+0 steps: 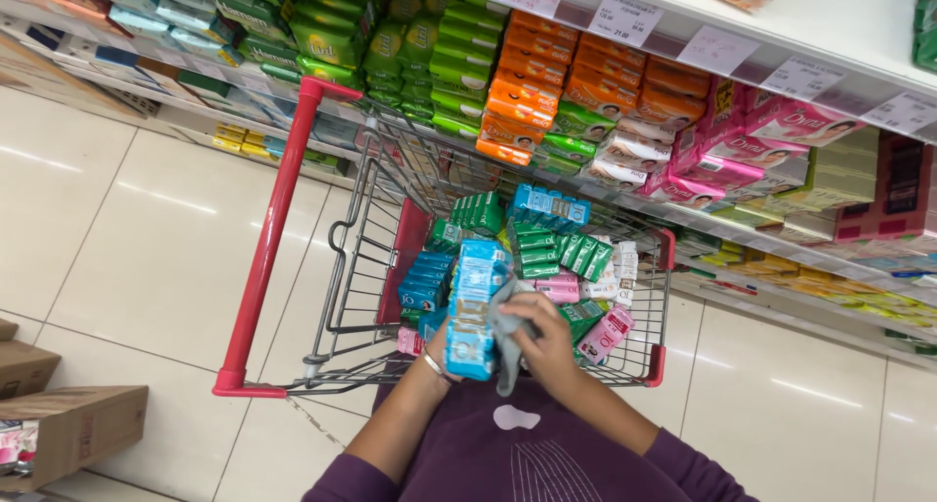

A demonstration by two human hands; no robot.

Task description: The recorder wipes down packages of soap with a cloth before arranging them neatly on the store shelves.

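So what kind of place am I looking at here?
Most likely a supermarket aisle. Shelves are stacked with boxed soaps over paper price tags, and a red-handled wire shopping cart full of small boxes stands on the tiled floor. The left hand holds a blue multipack; the right hand holds a grey cloth.

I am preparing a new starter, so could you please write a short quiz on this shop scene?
1. True or false: the left hand holds a tall blue pack.
2. What does the right hand press against that pack? A) a grey cloth B) a pink box C) a price tag
3. What colour is the handle of the trolley?

Key: 1 true. 2 A, the grey cloth. 3 red.
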